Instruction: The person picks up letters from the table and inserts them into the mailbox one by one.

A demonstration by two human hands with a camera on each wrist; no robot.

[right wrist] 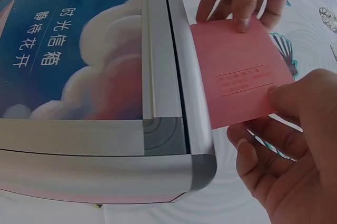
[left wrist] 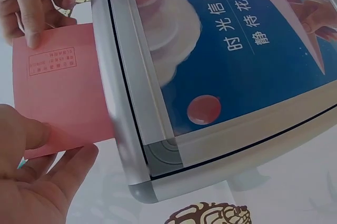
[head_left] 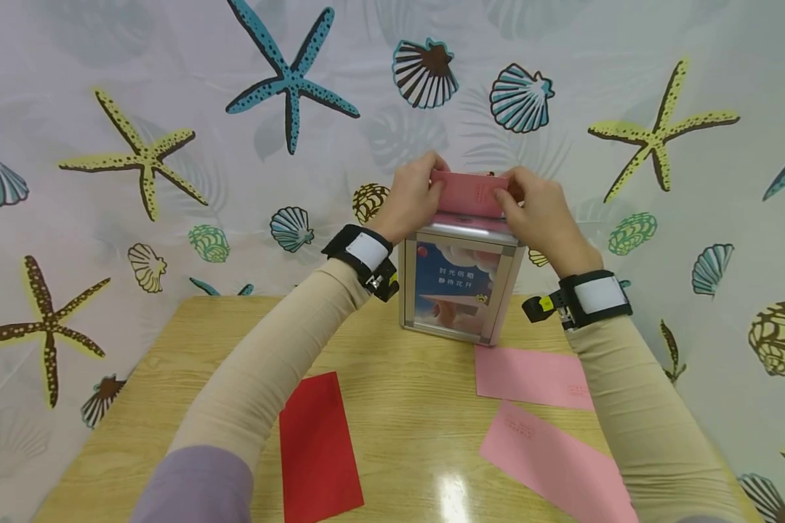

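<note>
Pink envelope [head_left: 469,195] stands upright on top of the metal letter box [head_left: 461,287], its lower edge already in the slot at the box's top, the greater part of it sticking up above the rim. Left hand [head_left: 411,196] pinches its left end between thumb and fingers, and right hand [head_left: 538,211] pinches the right end the same way, so both hands are closed on the one envelope (the wrist views show the thumbs on the near face and fingertips behind it). A small printed frame of text shows on the near face.

As far as the work goes, I judge it partly done: the envelope has found the slot and stands square to it, but it is not yet pushed down and neither hand has let go. Three more pieces lie on the wooden table [head_left: 392,407]: a red envelope [head_left: 317,448] in front of the box under the left forearm, a second pink envelope [head_left: 533,378] just beside the box's foot, and a third pink one [head_left: 556,465] nearer the person, its corner lapping the second.

Nothing blocks the slot that I can see; the fingers at the envelope's ends sit near the box rim. Behind the table hangs a backdrop [head_left: 170,109] printed with starfish and shells.
</note>
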